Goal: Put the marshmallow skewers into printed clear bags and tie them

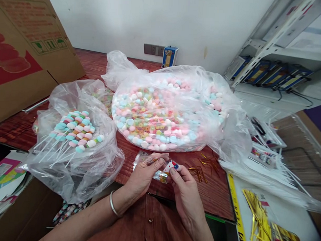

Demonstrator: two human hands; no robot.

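Observation:
In front of my body, both hands meet over the near edge of the table. My left hand (140,179), with a silver bangle at the wrist, pinches a small clear plastic bag (159,155) between thumb and fingers. The thumb and fingers of my right hand (187,190) close on the bag's white printed part (169,166), which has red and blue dots. Shiny clear bags (140,157) lie under the left hand. Gold twist ties (199,174) are scattered just right of the right hand. Beyond stands a large plastic bag (160,113) of pastel marshmallows and colourful ring-shaped candies.
Marshmallow skewers (76,130) on white sticks lie on a clear bag at the left. A cardboard box (28,52) stands behind them. White sticks (269,173) and a bundle of gold ties (257,215) lie at the right, below a metal shelf (273,49).

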